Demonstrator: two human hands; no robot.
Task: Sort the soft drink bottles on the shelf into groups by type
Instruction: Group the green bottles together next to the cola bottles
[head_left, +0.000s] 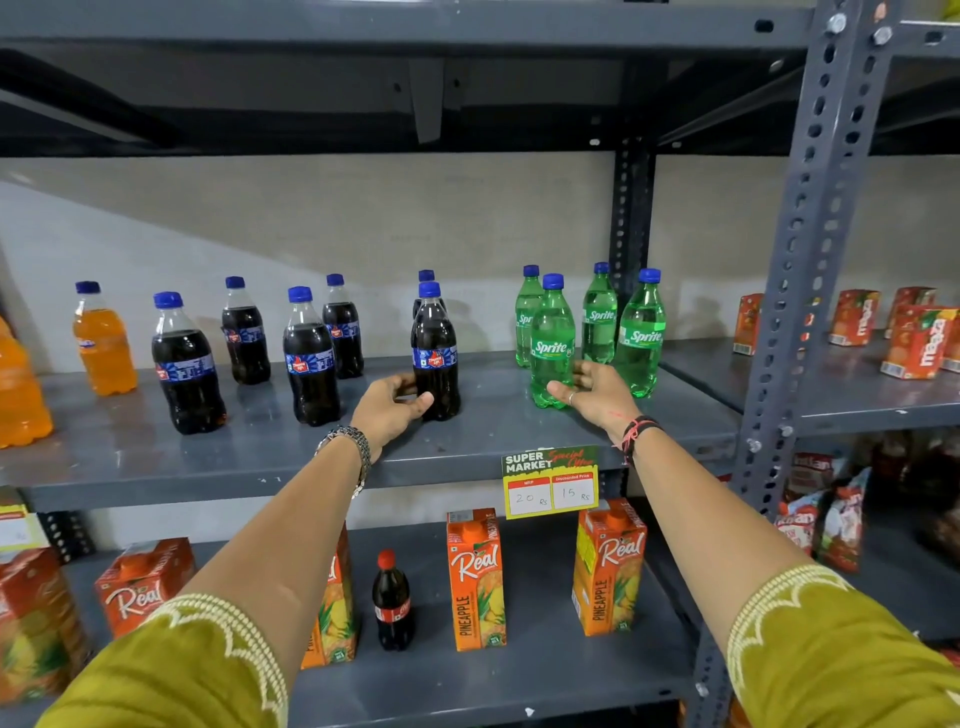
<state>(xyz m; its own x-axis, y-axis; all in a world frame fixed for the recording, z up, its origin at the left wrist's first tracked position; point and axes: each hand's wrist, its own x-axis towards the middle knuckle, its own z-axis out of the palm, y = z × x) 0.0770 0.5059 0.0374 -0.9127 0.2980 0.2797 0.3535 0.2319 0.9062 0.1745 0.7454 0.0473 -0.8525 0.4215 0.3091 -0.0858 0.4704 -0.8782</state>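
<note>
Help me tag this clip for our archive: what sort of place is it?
Most likely a small supermarket aisle: a "Super Market" price tag on the grey metal shelf, Sprite bottles above, and juice cartons below.

Hands cup cola bottle (435, 353) and Sprite bottle (552, 348).

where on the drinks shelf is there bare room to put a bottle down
Free: the strip between the front cola bottle and the front Sprite bottle, and the shelf front edge. Crowded: the Sprite cluster, where the right hand sits, and the cola rows beside the left hand.
</note>
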